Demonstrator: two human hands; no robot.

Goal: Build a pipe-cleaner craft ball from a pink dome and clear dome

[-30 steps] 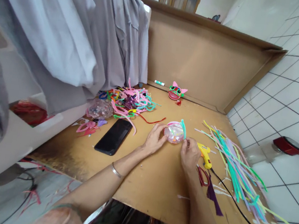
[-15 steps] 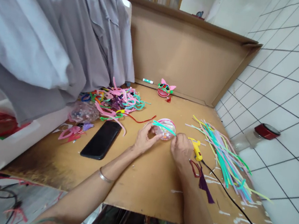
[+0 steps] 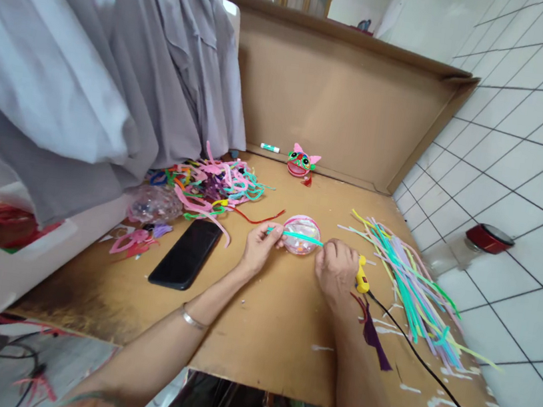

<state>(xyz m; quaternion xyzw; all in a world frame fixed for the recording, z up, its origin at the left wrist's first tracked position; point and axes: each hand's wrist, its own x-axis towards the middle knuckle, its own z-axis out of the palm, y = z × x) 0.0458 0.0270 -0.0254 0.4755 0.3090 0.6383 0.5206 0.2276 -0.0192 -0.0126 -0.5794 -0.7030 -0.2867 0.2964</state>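
A turquoise pipe cleaner point(image 3: 303, 237) is stretched nearly level between my two hands. My left hand point(image 3: 261, 246) pinches its left end, and my right hand point(image 3: 337, 267) is closed on its right end. Just behind the pipe cleaner is a round clear container point(image 3: 299, 248) with a pink rim and small colourful bits in it. Beside my right hand lies a yellow glue gun point(image 3: 362, 278), partly hidden by that hand. A purple tassel point(image 3: 376, 339) with a red cord lies near my right wrist.
Loose straight pipe cleaners point(image 3: 404, 283) are spread at the right. A tangled pile of pipe cleaners point(image 3: 219, 179) and a black phone point(image 3: 184, 253) are at the left. A decorated pink-eared head point(image 3: 300, 162) and a glue stick point(image 3: 270, 147) stand by the cardboard wall point(image 3: 331, 97). A black cord point(image 3: 434, 371) crosses the right side.
My hands have moved apart slightly, the right one to the right over the glue gun. The turquoise pipe cleaner, slanted before, is now drawn straight and nearly level.
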